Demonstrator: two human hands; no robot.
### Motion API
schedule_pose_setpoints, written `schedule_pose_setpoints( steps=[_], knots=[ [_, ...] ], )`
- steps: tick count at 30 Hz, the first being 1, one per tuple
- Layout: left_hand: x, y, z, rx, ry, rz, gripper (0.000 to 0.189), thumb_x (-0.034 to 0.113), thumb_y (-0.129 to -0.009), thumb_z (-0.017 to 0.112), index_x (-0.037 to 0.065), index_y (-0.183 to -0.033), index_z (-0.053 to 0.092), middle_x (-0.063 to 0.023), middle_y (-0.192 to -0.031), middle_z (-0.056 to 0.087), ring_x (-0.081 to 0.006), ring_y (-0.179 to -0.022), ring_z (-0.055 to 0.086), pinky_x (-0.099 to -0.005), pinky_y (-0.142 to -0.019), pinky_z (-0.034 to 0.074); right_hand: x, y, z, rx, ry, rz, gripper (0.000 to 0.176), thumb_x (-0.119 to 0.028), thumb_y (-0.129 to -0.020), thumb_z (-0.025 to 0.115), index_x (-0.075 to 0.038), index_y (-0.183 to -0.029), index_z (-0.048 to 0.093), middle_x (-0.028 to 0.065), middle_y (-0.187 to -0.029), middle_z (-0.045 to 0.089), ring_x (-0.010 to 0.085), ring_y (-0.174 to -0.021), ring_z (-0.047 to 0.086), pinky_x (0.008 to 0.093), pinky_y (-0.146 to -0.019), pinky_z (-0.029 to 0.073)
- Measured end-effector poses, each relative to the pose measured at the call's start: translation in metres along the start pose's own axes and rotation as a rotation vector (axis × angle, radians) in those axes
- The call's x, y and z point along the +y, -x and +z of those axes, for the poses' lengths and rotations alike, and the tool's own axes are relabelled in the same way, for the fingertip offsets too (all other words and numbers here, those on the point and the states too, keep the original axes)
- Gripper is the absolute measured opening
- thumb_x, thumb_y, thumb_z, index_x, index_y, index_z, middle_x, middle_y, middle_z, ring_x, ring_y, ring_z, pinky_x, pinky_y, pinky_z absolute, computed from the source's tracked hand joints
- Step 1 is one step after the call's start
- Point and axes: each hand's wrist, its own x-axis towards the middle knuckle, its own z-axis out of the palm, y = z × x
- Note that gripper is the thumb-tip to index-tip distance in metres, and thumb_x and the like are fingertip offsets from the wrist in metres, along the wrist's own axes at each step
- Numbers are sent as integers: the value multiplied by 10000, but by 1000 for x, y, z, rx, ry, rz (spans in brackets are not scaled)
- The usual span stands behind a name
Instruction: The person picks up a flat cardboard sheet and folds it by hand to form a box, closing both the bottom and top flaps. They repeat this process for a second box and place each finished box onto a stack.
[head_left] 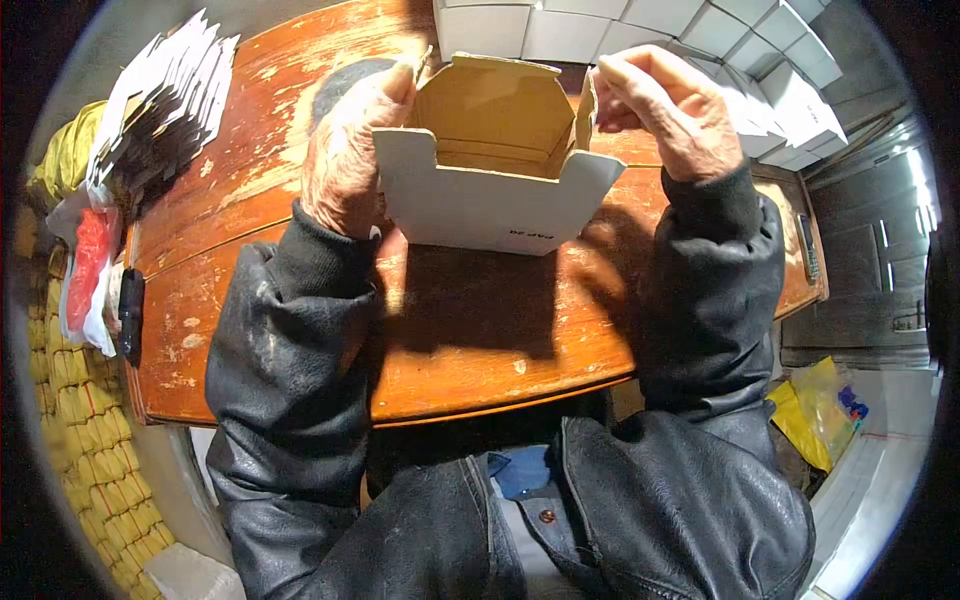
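While the person is holding a white cardboard box [490, 205] just above the wooden table [480, 340], a short line of black print is showing upside down on the box's near wall. It is too small to read with certainty. The box is standing open at the top, its lid flap tilting back, and only bare brown cardboard folds are showing inside.

The left hand [350, 150] is gripping the box's left side, fingers curling over the upper edge and the palm pressing against the wall. The right hand [670, 110] is closing on the right side flap, pinching it between thumb and bent fingers. Both sleeves are black leather.

Beyond the box, at the far right of the table, rows of closed white boxes [700, 30] are sitting packed edge to edge. At the far left, a fanned heap of flat box blanks [165, 90] is lying well apart from the hands. A clear plastic bag [85, 265] is hanging off the left edge with something red inside, though what it is cannot be told.
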Motion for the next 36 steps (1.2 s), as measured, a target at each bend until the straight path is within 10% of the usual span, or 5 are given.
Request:
schedule_pose_setpoints(
  steps=[8, 18, 36],
  knots=[
    [29, 11, 14, -55, 66, -181, 491, 295, -851, 660, -20, -1207, 538, -92, -1055, 610, -128, -935, 572, -244, -789, 468, -1, 12, 30, -118, -176, -152, 424, -123, -811, 702, -24, -1187, 535, 70, -1108, 594, 149, -1070, 545, 285, -980, 394],
    [46, 21, 29, -17, -119, -78, 331, -15, -803, 654, 4, -1128, 595, -97, -1140, 606, -164, -995, 589, -285, -880, 466, 7, 8, 25, 128, 53, -141, 230, -77, -824, 695, -35, -1027, 595, 18, -968, 613, 85, -911, 558, 225, -823, 441],
    [36, 19, 28, -132, -258, 65, 361, 93, -792, 718, 8, -1112, 573, -89, -1012, 610, -162, -959, 605, -271, -842, 491, -5, 6, 28, 16, -8, -189, 292, -126, -899, 571, -3, -1160, 529, 120, -1034, 627, 181, -994, 594, 313, -896, 470]
  ],
)
